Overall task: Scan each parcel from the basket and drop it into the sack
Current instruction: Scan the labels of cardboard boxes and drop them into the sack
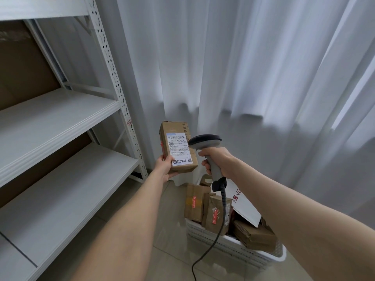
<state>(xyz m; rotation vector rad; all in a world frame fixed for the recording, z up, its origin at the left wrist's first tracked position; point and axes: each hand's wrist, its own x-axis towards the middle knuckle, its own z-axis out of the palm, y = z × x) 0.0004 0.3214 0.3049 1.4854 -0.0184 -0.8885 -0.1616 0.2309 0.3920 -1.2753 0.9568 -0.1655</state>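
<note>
Above the basket (223, 243), in front of the white curtain (243, 67), the left grip (165, 166) holds one brown parcel (178, 147) upright. The fingers are curled under its lower end and the thumb lies on the front edge. The label (178, 149) of the parcel faces the camera. The right grip (216, 159) is closed around the handle of the scanner (205, 141). The dark head of the scanner is just beside the right edge of the parcel and is turned toward it.

I judge that the step in hand is the scanning of this parcel. No light shows on the label, so I cannot tell if the code is already read. The drop is not yet done, and the sack is not in view, so how many parcels lie in it cannot be said.

Much of the work seems to be left. The basket on the floor holds at least three brown boxes (193, 203) and a white envelope (243, 201), and each one needs its scan and its drop. The cable (215, 240) of the scanner hangs down in front of the basket. A shelf rack (60, 110) stands at the left.
</note>
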